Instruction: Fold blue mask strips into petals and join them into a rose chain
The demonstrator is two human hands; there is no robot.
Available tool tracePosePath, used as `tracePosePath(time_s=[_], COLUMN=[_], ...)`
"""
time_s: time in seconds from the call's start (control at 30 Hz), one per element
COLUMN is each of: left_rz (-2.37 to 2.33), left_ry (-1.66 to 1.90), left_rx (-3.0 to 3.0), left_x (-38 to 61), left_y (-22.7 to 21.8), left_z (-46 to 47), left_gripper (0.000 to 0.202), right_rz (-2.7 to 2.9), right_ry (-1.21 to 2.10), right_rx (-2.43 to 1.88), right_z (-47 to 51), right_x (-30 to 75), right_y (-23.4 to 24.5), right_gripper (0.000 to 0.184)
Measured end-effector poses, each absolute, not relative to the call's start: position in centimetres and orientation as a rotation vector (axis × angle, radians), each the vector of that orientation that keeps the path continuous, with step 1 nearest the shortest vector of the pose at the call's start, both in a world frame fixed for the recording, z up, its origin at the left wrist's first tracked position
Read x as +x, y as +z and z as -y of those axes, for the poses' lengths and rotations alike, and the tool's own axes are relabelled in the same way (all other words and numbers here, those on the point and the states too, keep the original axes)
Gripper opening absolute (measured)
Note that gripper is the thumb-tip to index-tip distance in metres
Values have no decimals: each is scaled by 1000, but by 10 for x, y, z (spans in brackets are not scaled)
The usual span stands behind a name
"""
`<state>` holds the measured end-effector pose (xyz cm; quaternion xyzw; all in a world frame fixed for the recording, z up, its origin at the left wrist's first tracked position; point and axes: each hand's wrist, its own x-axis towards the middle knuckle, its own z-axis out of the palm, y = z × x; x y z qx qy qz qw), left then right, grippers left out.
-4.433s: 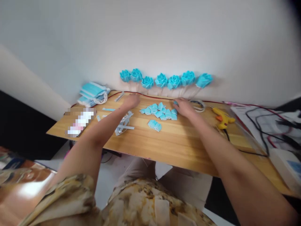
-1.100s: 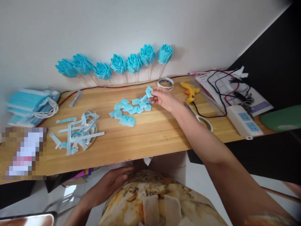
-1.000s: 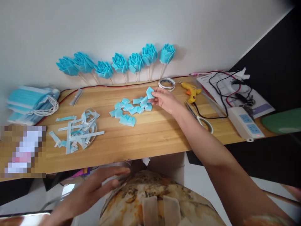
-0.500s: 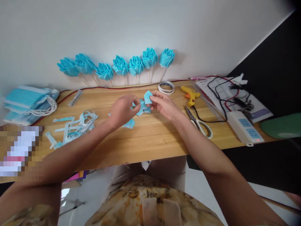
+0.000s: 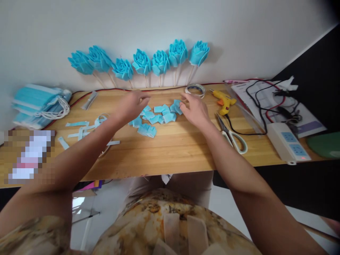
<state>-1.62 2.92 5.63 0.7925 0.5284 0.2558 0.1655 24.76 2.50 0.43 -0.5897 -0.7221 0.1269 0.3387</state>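
A light wooden table (image 5: 172,152) stands against a plain white wall (image 5: 159,21), pale floor (image 5: 111,205) below.

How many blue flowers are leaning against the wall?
7. The blue flowers stand in one row behind the table: two at left, three in the middle, two at right. None seems hidden.

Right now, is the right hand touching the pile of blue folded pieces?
Touching. The head view shows the right hand palm down, its fingers lying on the right edge of the pile of blue folded pieces, with no wood between.
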Motion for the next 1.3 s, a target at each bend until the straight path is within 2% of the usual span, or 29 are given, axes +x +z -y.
tracePosePath(time_s=[0.2, 0.4, 0.53, 0.73, 0.83, 0.97, 1.1, 1.3], left_rz=[-1566, -1673, -1604, -1487, -1463, -1419, -1426, -1524], left_ry=[557, 281, 194, 201, 284, 366, 245, 130], left_rx=[2378, 2437, 2522, 2570, 2569, 2588, 2642, 2655], left_x=[-64, -89, -93, -91, -92, -91, -85, -75], left_y=[55, 38, 26, 17, 18, 19, 16, 13], left_z=[13, 30, 29, 40, 43, 41, 30, 10], left_gripper=[31, 39, 44, 46, 44, 45, 45, 49], right_rz=[2169, 2527, 2698, 2660, 2543, 2370, 2485, 2692], right_ry=[205, 167, 192, 240, 279, 316, 486, 359], right_rx=[-1225, -779, -663, -801, -824, -904, -1043, -1203], right_z=[-13, -14, -28, -60, -61, -35, 0, 28], right_x=[231, 181, 142, 145, 168, 192, 188, 158], right_y=[8, 18, 13, -2, 6, 25, 28, 14], right_gripper=[42, 38, 37, 39, 42, 36, 34, 45])
